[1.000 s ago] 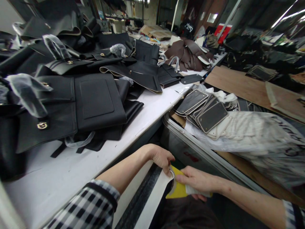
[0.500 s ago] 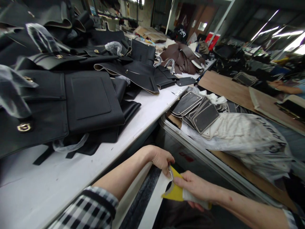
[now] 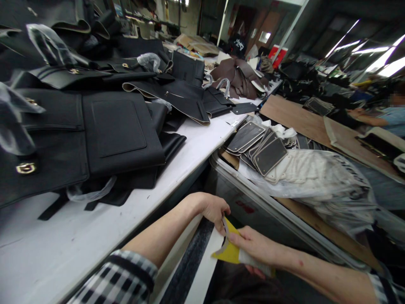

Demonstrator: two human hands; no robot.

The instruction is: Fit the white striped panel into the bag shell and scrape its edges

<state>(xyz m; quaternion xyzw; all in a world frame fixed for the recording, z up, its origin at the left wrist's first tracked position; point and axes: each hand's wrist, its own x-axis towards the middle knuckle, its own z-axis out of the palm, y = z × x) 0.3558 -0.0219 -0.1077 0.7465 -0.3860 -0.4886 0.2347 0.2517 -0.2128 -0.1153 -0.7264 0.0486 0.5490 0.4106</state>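
Grips of both hands are closed, with the white band pinched at its top edge by the left hand, and the yellow piece grasped by the right hand, thumb laid over its face. At this moment the two held things are brought together: the curved grey edge of the yellow piece is set against or just beside the end of the white band, though true contact is hidden by the fingers. Both are held low, above the dark-clothed lap. The yellow piece is flat, bright and pointed at its lower left corner, and its rear part is covered by a pale wrapping. The white band is smooth and slanted down and left of the yellow piece, with a mottled black strip seen alongside.

Left of the yellow piece, the white surface is spread with black bag parts, some fitted with gold-toned clasps and plastic-wrapped handles. Beyond the yellow piece, brown leather pieces are heaped. Up and right of it, dark pale-edged panels are stacked beside clear plastic sheeting. Farther right, a co-worker's arm is seen past a brown board.
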